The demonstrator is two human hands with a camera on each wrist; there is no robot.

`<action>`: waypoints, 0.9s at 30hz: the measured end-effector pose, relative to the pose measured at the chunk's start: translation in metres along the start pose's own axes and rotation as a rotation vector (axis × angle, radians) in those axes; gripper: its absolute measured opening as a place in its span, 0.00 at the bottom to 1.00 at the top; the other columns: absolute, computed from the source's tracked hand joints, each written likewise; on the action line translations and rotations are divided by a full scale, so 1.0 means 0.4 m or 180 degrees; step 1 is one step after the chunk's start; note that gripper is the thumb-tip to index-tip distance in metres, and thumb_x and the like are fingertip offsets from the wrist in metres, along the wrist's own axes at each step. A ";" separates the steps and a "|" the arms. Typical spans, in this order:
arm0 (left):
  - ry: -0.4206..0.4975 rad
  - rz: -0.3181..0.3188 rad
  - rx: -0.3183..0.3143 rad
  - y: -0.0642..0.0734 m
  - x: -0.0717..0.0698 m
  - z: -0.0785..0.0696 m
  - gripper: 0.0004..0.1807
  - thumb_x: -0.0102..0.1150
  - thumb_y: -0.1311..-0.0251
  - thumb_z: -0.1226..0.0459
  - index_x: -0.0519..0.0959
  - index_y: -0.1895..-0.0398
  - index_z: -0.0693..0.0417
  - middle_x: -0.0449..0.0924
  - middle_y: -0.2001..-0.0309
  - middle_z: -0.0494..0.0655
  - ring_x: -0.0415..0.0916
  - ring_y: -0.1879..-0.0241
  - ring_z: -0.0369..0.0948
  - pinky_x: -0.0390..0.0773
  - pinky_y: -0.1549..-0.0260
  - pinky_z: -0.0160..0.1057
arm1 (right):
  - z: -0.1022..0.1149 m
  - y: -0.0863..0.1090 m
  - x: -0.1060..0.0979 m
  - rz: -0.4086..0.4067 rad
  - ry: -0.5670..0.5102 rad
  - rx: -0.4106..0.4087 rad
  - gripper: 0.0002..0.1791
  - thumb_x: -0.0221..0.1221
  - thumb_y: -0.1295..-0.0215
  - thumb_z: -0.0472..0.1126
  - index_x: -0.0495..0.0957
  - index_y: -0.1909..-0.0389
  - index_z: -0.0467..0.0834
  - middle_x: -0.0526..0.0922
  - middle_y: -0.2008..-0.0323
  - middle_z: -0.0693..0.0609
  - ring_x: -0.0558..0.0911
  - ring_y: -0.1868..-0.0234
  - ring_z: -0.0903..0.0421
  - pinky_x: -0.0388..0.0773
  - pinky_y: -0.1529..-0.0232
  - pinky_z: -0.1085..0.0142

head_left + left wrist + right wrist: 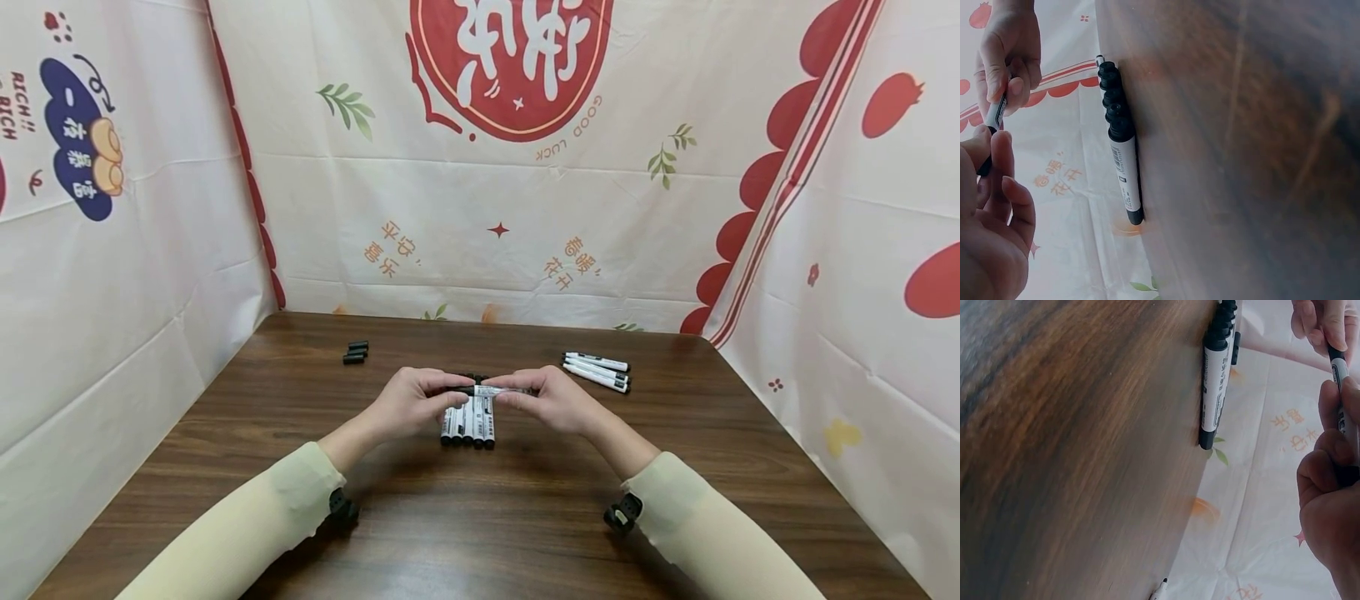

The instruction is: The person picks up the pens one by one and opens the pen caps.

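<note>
Bare wood on the brown table (480, 521) spreads toward the person and both side edges; there the left hand (412, 402) and right hand (551, 398), above a row of markers (468, 427), both pinch a single marker (489, 390), where too hard a tug could drive a hand into the row and scatter it, while loose caps (356, 352), being round, might roll if jolted

Covered and cut parts.
At head-view centre, the left grip (408, 406) and the right grip (550, 400) partly hide the held marker (486, 391) and the marker row (468, 428), its print (489, 419) too small to read; the red emblem (512, 117) is cut at top. The right wrist view cuts a white pen (1159, 592) at bottom.
</note>
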State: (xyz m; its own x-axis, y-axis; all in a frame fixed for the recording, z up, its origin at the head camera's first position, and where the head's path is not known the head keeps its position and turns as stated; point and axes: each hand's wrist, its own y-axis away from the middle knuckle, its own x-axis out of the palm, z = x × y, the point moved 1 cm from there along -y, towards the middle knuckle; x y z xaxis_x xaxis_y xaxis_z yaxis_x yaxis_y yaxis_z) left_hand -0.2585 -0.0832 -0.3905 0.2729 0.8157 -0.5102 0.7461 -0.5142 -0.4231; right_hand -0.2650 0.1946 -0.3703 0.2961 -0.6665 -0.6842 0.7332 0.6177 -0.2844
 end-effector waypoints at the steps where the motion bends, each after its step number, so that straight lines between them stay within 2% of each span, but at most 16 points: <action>1: -0.0016 -0.0016 0.0001 -0.001 0.000 -0.001 0.15 0.69 0.25 0.64 0.90 0.39 0.55 0.93 0.56 0.54 0.86 0.74 0.47 0.83 0.72 0.35 | 0.000 0.000 0.000 -0.0028 0.0032 -0.0029 0.16 0.66 0.20 0.42 0.90 0.36 0.52 0.93 0.45 0.50 0.88 0.47 0.60 0.83 0.49 0.66; 5: -0.0038 -0.0045 -0.0035 -0.002 -0.001 -0.005 0.14 0.68 0.24 0.64 0.90 0.40 0.56 0.93 0.58 0.56 0.84 0.74 0.40 0.83 0.70 0.34 | 0.002 -0.002 0.003 -0.0109 0.0160 -0.0166 0.17 0.67 0.21 0.39 0.90 0.36 0.52 0.93 0.53 0.53 0.83 0.57 0.62 0.80 0.56 0.66; 10: 0.0111 -0.0010 -0.0169 -0.002 -0.003 -0.003 0.15 0.67 0.23 0.65 0.89 0.39 0.58 0.92 0.58 0.63 0.83 0.73 0.34 0.86 0.67 0.33 | 0.006 -0.003 0.008 -0.0176 0.0267 -0.0338 0.19 0.67 0.23 0.34 0.89 0.36 0.48 0.89 0.64 0.46 0.77 0.63 0.61 0.76 0.60 0.66; 12: 0.0149 -0.0008 -0.0177 -0.002 -0.004 -0.002 0.14 0.66 0.23 0.65 0.89 0.39 0.59 0.91 0.59 0.65 0.84 0.72 0.34 0.86 0.66 0.33 | 0.006 -0.003 0.009 -0.0196 0.0281 -0.0332 0.19 0.67 0.24 0.34 0.89 0.36 0.49 0.90 0.61 0.46 0.79 0.62 0.62 0.77 0.59 0.66; 14: 0.0141 -0.0021 -0.0142 -0.003 -0.004 -0.001 0.14 0.67 0.23 0.65 0.89 0.39 0.59 0.90 0.61 0.64 0.84 0.71 0.34 0.86 0.64 0.33 | 0.006 -0.004 0.010 -0.0180 0.0223 -0.0247 0.18 0.67 0.23 0.35 0.89 0.36 0.50 0.93 0.55 0.48 0.83 0.56 0.63 0.81 0.55 0.67; 17: 0.0075 -0.0056 -0.0041 -0.003 -0.001 0.002 0.14 0.68 0.24 0.66 0.90 0.41 0.58 0.89 0.63 0.59 0.85 0.69 0.33 0.86 0.63 0.33 | 0.007 -0.004 0.010 -0.0103 0.0026 -0.0052 0.16 0.65 0.20 0.39 0.90 0.37 0.51 0.93 0.45 0.52 0.88 0.45 0.62 0.85 0.47 0.67; 19: 0.0028 -0.0083 0.0040 -0.003 0.001 0.004 0.13 0.69 0.25 0.66 0.91 0.42 0.57 0.89 0.64 0.54 0.86 0.69 0.32 0.87 0.63 0.34 | 0.007 -0.004 0.008 -0.0044 -0.0140 0.0084 0.15 0.65 0.19 0.41 0.90 0.37 0.51 0.92 0.42 0.53 0.88 0.41 0.61 0.85 0.44 0.66; 23: -0.0099 -0.0138 0.0242 -0.003 0.003 0.007 0.12 0.70 0.26 0.67 0.91 0.43 0.57 0.89 0.66 0.48 0.87 0.69 0.31 0.87 0.64 0.34 | 0.006 -0.003 0.005 0.0039 -0.0365 0.0265 0.15 0.64 0.19 0.40 0.90 0.38 0.48 0.92 0.42 0.50 0.88 0.41 0.62 0.87 0.42 0.61; 27: -0.0226 -0.0167 0.0366 -0.004 0.004 0.008 0.12 0.70 0.27 0.67 0.92 0.44 0.56 0.90 0.67 0.49 0.87 0.70 0.31 0.85 0.66 0.33 | 0.001 -0.002 0.004 0.0083 -0.0487 0.0336 0.15 0.63 0.19 0.39 0.90 0.38 0.47 0.92 0.42 0.49 0.88 0.43 0.61 0.88 0.43 0.54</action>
State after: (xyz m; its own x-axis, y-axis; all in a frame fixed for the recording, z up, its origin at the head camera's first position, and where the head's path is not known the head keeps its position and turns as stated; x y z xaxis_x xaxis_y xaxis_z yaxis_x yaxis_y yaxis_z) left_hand -0.2612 -0.0821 -0.3933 0.1887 0.8235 -0.5350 0.6826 -0.5016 -0.5314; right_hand -0.2647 0.1928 -0.3709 0.3994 -0.7116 -0.5779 0.7820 0.5935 -0.1904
